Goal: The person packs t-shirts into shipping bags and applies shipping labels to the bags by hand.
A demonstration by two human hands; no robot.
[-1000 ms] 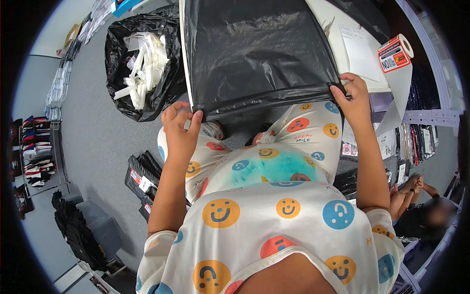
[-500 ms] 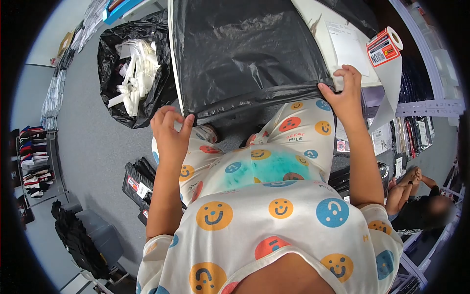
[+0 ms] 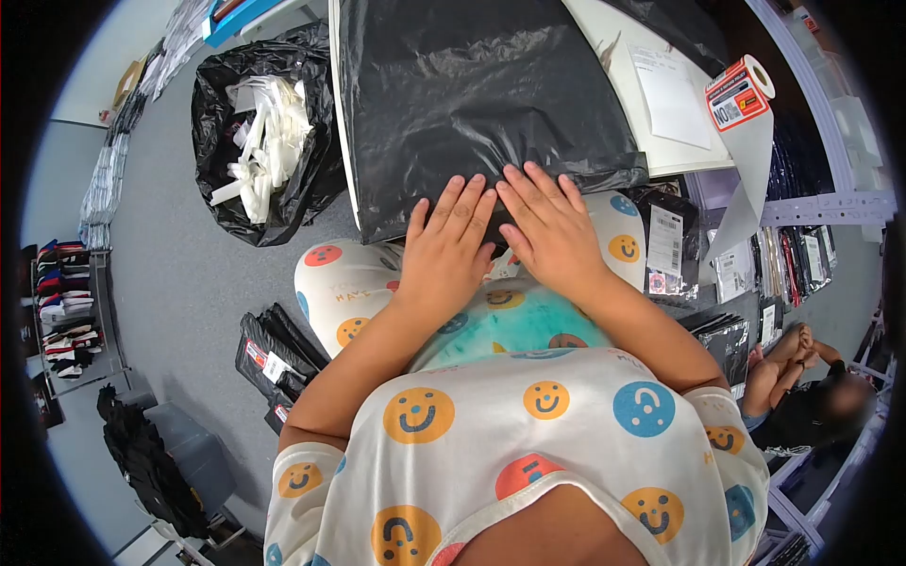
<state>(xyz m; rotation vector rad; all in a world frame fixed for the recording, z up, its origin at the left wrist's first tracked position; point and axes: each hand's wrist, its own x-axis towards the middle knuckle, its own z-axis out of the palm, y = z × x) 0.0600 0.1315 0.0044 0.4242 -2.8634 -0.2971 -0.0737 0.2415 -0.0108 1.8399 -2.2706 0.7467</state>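
Note:
A large black plastic mailing bag (image 3: 472, 85) lies flat on the white table (image 3: 679, 156) in front of me, its near edge folded and hanging slightly over the table's edge. My left hand (image 3: 448, 241) presses flat on that near edge, fingers stretched forward. Close beside it, my right hand (image 3: 547, 222) also lies flat on the bag, fingers spread. The fingertips of the two hands almost meet at the middle of the fold. Neither hand grips anything.
A label roll (image 3: 741, 99) and a printed paper sheet (image 3: 670, 94) are at the table's right. Left stands a black bin bag (image 3: 212, 141) with white strips (image 3: 274, 132). Packed black parcels (image 3: 274, 363) lie on the floor. A person (image 3: 812, 396) sits at right.
Both hands have left the bag's two near corners and come together at the middle of its near edge. Their fingers have gone from pinching or curled to flat.

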